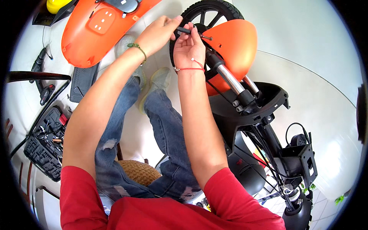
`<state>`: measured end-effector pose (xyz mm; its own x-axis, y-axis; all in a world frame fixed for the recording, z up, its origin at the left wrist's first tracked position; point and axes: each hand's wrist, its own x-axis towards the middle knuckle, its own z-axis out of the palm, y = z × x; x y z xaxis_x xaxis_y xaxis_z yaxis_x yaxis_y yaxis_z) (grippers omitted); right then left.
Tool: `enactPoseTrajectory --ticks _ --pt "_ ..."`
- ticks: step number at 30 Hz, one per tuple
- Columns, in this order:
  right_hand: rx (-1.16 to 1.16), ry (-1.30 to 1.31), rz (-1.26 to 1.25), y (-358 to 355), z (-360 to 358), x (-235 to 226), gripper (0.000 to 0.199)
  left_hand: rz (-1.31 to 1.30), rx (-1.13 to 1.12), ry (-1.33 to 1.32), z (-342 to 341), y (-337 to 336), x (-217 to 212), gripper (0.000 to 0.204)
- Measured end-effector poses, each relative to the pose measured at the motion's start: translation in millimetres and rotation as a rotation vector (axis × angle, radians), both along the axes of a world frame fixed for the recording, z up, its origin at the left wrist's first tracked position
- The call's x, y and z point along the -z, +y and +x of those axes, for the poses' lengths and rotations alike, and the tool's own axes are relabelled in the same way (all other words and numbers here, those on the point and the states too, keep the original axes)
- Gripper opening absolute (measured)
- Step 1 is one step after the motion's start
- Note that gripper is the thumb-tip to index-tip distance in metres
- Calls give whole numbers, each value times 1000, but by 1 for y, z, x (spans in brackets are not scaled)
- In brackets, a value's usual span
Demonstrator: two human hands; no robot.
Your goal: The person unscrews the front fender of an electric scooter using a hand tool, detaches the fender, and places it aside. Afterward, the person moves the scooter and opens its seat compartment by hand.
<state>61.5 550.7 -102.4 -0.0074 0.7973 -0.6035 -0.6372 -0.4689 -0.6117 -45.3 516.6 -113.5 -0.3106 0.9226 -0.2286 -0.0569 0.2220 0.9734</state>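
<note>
My left hand [158, 35] is closed on the back end of a black-handled screwdriver [184, 30]. Palm up, my right hand [189, 44] has its fingertips closed around the same tool farther along. Its thin tip points right, at a fastener by the edge of an orange front fender [238, 46]. Below the fender, silver fork tubes [230, 79] run into a black housing [251, 114]. Just beyond my hands stands the spoked front wheel [210, 13] with its black tire. The exact grip of some fingers is hidden.
An orange body panel [86, 36] lies at the upper left. A cordless drill [39, 71], a black tray-like piece [83, 81] and an open tool case [48, 140] are on the floor at left. Cables and a black frame [293, 161] extend at lower right.
</note>
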Motion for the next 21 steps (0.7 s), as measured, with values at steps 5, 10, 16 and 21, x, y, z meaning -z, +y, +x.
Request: enactPoseTrajectory --ticks 5,10,16,21 --pt "-43 62 -17 3 8 12 17 138 196 208 0 -2 11 33" --pt "-26 162 -24 -1 2 0 12 -70 79 -212 2 -3 12 31" --pt "-6 120 1 1 4 3 15 -150 36 -437 0 -1 -6 38" --pt "-11 128 1 4 7 13 18 128 -3 -32 9 8 33 36"
